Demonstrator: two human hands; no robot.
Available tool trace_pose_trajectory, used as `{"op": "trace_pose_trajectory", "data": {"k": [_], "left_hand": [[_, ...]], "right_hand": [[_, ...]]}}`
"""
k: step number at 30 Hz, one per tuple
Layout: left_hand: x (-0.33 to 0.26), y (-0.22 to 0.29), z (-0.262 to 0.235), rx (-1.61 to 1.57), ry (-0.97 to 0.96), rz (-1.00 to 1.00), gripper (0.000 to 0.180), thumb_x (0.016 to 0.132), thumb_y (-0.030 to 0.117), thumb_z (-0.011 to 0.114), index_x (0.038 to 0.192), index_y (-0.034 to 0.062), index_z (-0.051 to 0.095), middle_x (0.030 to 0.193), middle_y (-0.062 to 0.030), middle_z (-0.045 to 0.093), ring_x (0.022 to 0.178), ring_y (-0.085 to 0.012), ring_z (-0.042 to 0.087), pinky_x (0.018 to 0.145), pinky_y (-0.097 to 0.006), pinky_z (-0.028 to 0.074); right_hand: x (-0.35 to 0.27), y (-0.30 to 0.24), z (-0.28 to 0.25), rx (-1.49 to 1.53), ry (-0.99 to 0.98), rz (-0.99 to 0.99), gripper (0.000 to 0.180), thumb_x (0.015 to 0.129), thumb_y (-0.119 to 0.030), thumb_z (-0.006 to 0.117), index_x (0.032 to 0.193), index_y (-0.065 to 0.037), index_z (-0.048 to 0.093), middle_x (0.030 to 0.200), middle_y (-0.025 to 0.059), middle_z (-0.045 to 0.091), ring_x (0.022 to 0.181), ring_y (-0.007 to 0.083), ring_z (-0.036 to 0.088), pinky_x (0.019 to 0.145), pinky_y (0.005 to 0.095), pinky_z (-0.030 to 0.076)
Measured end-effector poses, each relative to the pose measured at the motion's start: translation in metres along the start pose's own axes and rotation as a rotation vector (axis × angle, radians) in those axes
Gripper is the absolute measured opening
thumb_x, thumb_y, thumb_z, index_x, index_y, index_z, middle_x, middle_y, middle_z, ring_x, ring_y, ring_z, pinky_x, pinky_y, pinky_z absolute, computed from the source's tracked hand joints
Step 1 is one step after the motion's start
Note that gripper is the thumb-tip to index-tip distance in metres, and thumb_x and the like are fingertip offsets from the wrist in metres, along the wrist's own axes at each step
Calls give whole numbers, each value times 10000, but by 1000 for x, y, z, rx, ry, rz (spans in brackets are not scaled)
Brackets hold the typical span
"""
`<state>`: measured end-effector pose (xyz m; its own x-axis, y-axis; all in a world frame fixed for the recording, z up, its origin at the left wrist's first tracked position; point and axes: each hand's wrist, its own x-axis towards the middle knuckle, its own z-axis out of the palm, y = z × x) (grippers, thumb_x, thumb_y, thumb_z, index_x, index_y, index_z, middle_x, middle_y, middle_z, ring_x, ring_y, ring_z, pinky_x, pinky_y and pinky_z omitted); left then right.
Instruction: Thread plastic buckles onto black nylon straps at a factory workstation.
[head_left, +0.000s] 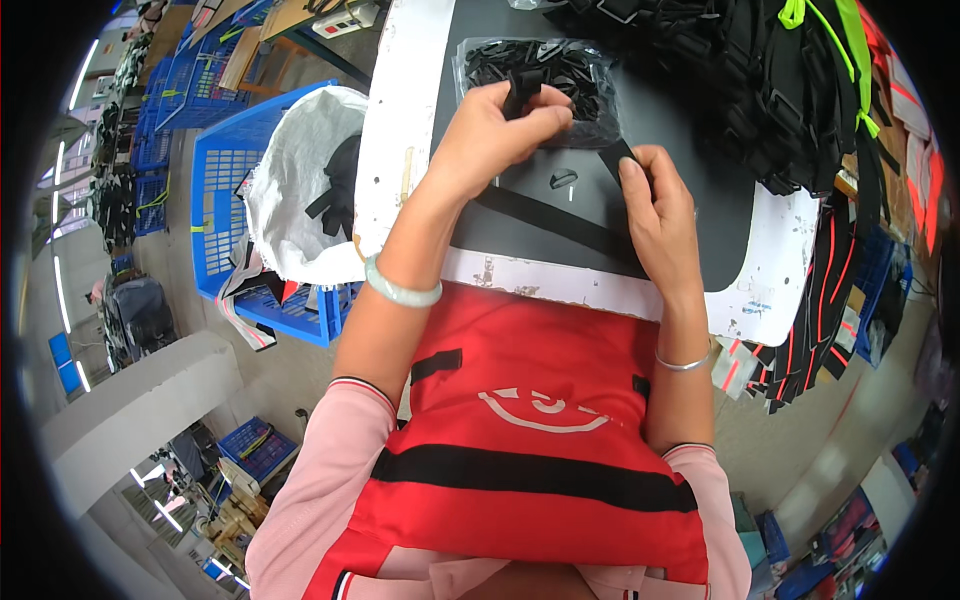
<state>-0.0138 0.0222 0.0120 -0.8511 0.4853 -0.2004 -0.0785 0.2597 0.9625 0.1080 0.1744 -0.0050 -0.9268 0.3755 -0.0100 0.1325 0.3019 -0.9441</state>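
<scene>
A black webbing strap droops over the dark tabletop between my two hands. My left hand is closed, pinching a folded black piece between thumb and fingers; whether a buckle is inside the fold I cannot make out. Over on the right, my right hand pinches a flat end of the black strap, thumb on top. Just beyond my left hand lies a clear plastic bag full of small black plastic buckles. One loose black buckle rests on the table between the hands.
A large heap of black straps with buckles covers the table's far right. Bright yellow-green ties hang there. Left of the white-edged table stands a blue crate with a white sack. Black-and-red strips hang off the right side.
</scene>
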Motion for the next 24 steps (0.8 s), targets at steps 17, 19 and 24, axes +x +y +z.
{"op": "trace_pose_trajectory", "data": {"k": [17,19,24], "left_hand": [[-52,-14,8,-254,-164,-130,196,814,124,677,975,13,672,641,25,571,532,-27,467,479,-174,357],[-58,-10,9,-262,-191,-134,194,822,114,667,981,2,670,633,-5,576,520,-40,477,479,-181,378],[-61,-14,18,-248,-143,-126,181,825,105,660,971,-1,667,688,-24,611,553,-57,514,479,-189,393]], "right_hand": [[-20,-15,14,-239,-122,-175,110,873,-131,538,864,-23,517,739,162,578,661,354,564,583,410,432],[-20,-12,9,-149,-152,-128,108,892,-147,519,887,-39,515,747,160,586,673,356,573,580,409,440],[-27,-4,15,-154,-46,-148,137,919,-180,499,988,-67,531,772,149,614,677,336,609,574,394,458]]}}
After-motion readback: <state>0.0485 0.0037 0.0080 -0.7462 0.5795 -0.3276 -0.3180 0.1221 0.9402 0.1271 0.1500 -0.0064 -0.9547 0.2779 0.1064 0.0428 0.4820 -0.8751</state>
